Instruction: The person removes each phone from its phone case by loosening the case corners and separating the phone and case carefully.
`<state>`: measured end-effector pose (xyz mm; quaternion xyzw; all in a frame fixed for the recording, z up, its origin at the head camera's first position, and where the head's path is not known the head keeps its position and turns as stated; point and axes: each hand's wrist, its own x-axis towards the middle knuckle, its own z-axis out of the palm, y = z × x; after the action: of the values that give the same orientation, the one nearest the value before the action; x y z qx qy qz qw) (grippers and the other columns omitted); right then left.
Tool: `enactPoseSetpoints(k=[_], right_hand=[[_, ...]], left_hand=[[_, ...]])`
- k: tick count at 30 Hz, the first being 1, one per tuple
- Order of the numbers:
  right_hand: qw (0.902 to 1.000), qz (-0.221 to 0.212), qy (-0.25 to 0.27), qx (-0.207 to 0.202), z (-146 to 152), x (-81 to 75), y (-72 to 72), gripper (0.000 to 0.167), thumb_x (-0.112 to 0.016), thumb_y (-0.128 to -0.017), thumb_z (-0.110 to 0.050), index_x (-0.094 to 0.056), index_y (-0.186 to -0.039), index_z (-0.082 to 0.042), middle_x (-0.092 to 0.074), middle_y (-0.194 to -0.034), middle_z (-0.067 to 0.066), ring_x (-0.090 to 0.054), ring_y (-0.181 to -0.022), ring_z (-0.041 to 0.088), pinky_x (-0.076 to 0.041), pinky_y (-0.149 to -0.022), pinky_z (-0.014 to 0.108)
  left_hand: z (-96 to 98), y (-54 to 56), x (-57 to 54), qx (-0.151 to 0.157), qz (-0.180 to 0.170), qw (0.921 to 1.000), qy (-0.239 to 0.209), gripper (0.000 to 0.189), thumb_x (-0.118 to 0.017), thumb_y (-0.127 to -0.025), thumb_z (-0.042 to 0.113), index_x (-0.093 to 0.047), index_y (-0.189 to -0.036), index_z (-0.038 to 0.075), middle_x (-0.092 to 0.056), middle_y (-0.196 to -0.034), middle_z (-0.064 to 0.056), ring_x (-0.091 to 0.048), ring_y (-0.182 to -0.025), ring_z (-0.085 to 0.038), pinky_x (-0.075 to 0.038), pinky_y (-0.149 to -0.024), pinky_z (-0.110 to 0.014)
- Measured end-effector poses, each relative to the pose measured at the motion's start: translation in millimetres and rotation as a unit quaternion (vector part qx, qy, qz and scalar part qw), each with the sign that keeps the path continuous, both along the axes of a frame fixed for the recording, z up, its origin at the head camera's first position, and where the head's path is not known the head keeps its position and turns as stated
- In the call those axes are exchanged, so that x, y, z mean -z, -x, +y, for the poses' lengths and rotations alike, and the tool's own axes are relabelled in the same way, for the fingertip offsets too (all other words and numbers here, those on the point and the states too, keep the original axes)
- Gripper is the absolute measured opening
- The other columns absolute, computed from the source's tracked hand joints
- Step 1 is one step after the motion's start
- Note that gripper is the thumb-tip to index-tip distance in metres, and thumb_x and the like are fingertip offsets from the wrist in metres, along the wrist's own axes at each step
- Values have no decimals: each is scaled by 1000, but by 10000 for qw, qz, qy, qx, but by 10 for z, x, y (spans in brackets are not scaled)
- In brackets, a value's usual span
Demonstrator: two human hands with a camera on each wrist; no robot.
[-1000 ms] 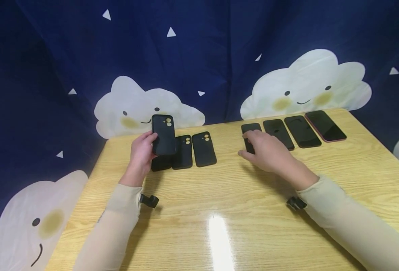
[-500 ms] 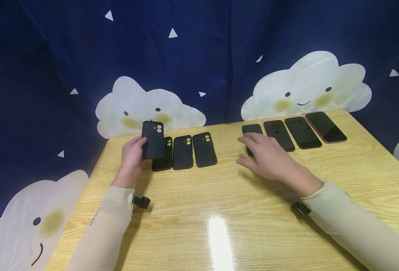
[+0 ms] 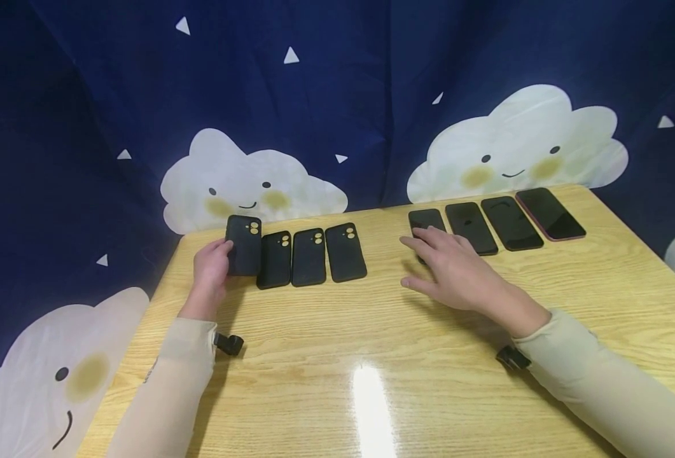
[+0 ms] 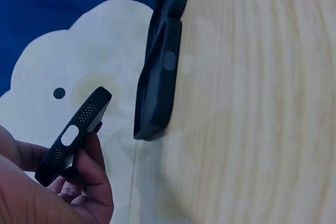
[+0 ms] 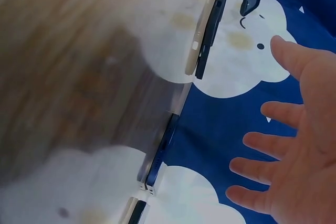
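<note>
My left hand (image 3: 210, 270) pinches a black phone case (image 3: 245, 247) by its left edge, thumb in front and fingers behind. The case is tilted up at the left end of a row of similar black phone cases (image 3: 308, 257) lying on the table. In the left wrist view its bottom edge with an oval cutout (image 4: 70, 135) faces the camera, apart from the tabletop. With fingers spread, my right hand (image 3: 452, 270) hovers over the nearest black phone (image 3: 425, 219) and partly hides it. Nothing is in that hand in the right wrist view.
Several phones lie side by side at the back right of the wooden table (image 3: 314, 356); the rightmost phone (image 3: 551, 214) has a pinkish-red edge. A dark blue curtain (image 3: 337, 83) with white clouds hangs right behind the table's back edge.
My left hand has carried the phone case left and down, uncovering the leftmost case of the row. My right hand has drawn slightly back from the phones, its fingers spreading.
</note>
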<state>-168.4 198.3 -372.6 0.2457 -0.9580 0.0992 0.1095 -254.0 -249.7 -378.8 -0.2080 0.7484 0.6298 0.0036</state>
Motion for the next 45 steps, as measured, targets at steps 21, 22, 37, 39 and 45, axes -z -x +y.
enactPoseSetpoints(k=[21,22,37,39,45], right_hand=[[9998,-185,-9,-32,-7,17,-48,83,-68,-93,-62,-44,-157,-14,-44,-158,19,-38,-147,41,-34,-111,68],[9998,-188,-15,-34,-6,19,-49,83,-68,-93,-62,-44,-157,-14,-44,-158,19,-38,-147,41,-34,-111,68],[9997,-243,-46,-28,5,17,-60,82,-67,-94,-63,-45,-156,-14,-44,-158,18,-39,-147,40,-34,-112,67],[9997,-243,-62,-25,6,17,-61,82,-67,-93,-62,-45,-156,-14,-44,-158,18,-39,-147,40,-34,-112,67],[9996,-267,-96,-2,7,16,-69,82,-68,-93,-62,-45,-156,-14,-45,-158,17,-40,-146,39,-34,-112,67]], left_hand=[[-178,72,184,253,-282,9985,391,52,-43,-110,25,-40,-158,3,-38,-161,-21,-46,-141,-35,-44,-113,-45],[-181,68,185,307,-302,9982,421,53,-42,-110,24,-39,-158,3,-36,-162,-22,-45,-142,-35,-44,-113,-45],[-139,16,132,795,-560,9851,1422,61,-43,-110,29,-29,-161,-1,-29,-166,-23,-34,-151,-38,-37,-118,-49],[-122,5,117,854,-545,9812,1642,62,-43,-109,29,-27,-160,-4,-27,-166,-25,-30,-152,-40,-31,-122,-50],[-77,-27,108,1015,-541,9705,2118,67,-44,-109,30,-22,-160,-8,-25,-166,-28,-26,-153,-43,-27,-123,-52]])
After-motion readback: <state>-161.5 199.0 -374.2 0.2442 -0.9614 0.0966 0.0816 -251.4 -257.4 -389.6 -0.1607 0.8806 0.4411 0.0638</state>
